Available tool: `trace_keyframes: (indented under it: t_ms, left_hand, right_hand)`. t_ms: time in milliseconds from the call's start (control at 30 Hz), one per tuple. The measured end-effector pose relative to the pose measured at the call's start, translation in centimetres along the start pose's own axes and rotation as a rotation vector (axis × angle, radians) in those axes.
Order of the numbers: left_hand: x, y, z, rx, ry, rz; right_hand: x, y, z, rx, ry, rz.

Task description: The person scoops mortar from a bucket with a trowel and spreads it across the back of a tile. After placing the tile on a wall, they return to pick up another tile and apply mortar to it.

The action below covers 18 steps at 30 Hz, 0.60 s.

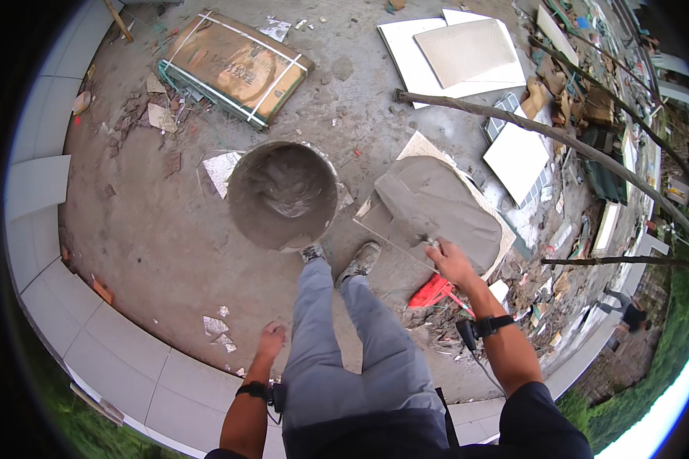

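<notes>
My right hand [450, 262] grips a trowel [430, 245] over a square tile [416, 143] spread with wet grey mortar [459, 210], on the ground right of my feet. The trowel's blade is hard to make out against the mortar. My left hand [272, 338] hangs beside my left leg, fingers loosely curled and apart, holding nothing. In front of my shoes stands a round bucket [245, 210] with grey mortar [283, 187] inside. A red plastic tool [429, 293] with a handle lies below the coated tile.
A strapped pallet pack [233, 65] lies at upper left, white boards [394, 53] at upper right. Long poles [551, 134] slant over rubble [589, 99] along the right. Pale slabs [38, 191] edge the left. Another person [631, 314] is at far right. Broken tile pieces [216, 327] lie near my left.
</notes>
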<state>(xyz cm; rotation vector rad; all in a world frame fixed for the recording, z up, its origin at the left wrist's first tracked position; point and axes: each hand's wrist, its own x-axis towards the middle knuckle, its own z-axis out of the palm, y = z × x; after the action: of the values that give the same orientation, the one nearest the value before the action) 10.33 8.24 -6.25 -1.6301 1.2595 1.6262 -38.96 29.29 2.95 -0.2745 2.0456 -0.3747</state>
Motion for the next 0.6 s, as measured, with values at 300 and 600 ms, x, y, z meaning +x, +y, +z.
trace_keyframes:
  t_ms: [300,600]
  left_hand:
    - [-0.7,6.2,2.9,0.01,-0.091,0.102]
    - [-0.4,5.7,1.6,0.027,-0.079,0.066]
  right_hand:
    - [-0.4,-0.4,7.9,-0.077,-0.094,-0.009]
    - [-5.3,2.1,6.3,0.017,-0.152,-0.14]
